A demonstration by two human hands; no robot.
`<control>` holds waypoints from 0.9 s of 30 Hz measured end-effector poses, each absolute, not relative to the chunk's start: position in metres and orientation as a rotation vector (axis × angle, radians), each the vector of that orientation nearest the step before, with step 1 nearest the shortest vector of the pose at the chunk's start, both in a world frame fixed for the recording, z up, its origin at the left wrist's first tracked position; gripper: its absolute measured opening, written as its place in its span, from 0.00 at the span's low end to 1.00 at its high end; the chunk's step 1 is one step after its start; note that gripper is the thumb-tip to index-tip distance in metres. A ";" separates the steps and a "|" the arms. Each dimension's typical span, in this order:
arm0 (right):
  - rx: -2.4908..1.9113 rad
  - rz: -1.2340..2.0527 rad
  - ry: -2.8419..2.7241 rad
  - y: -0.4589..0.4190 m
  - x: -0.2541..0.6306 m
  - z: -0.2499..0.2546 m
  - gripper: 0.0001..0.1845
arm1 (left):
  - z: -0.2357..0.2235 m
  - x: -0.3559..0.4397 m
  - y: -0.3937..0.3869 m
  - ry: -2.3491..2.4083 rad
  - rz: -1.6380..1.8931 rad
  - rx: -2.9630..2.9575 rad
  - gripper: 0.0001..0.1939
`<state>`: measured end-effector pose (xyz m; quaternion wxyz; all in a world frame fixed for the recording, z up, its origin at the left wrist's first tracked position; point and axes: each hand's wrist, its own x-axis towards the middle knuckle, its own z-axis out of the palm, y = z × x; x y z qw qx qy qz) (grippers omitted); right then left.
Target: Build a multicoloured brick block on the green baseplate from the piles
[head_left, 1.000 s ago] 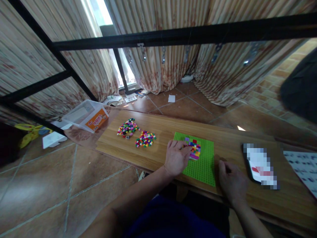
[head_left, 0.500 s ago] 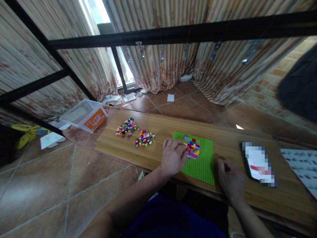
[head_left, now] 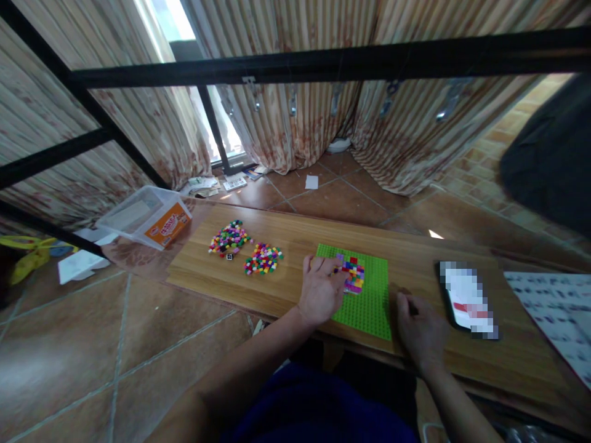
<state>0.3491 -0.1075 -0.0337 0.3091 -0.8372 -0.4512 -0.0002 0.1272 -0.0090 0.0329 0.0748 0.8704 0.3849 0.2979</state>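
On the wooden table lies a green studded baseplate (head_left: pixel 369 317), with a patch of multicoloured building bricks (head_left: pixel 354 275) on its upper middle. My left hand (head_left: pixel 319 292) reaches over the plate's left side, its fingertips pinched together at the left edge of the patch. Whatever they hold, if anything, is too small and hidden to make out. To the right of the baseplate my right hand (head_left: pixel 421 329) rests on the table, curled into a loose fist, with nothing visible in it. Two heaps of loose bricks, a far pile (head_left: pixel 229 237) and a nearer pile (head_left: pixel 263 259), lie left of the plate.
A phone (head_left: pixel 466 298) with a blurred screen and a printed sheet (head_left: pixel 554 307) lie to the right. Beyond the table's left end is a clear plastic box (head_left: pixel 133 212) with an orange label. A black metal bar (head_left: pixel 295 64) crosses in front of curtains.
The whole view has shifted slightly, so things appear a little further left. My left fingers stay at the brick patch, and my right hand keeps its place beside the baseplate.
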 end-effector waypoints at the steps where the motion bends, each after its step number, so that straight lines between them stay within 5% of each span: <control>1: -2.213 -0.005 -1.193 -0.107 0.349 -0.035 0.34 | 0.033 0.127 -0.009 1.155 0.903 2.614 0.08; 27: -2.196 -0.018 -1.202 -0.108 0.350 -0.036 0.31 | 0.024 0.132 -0.005 1.094 1.002 2.457 0.06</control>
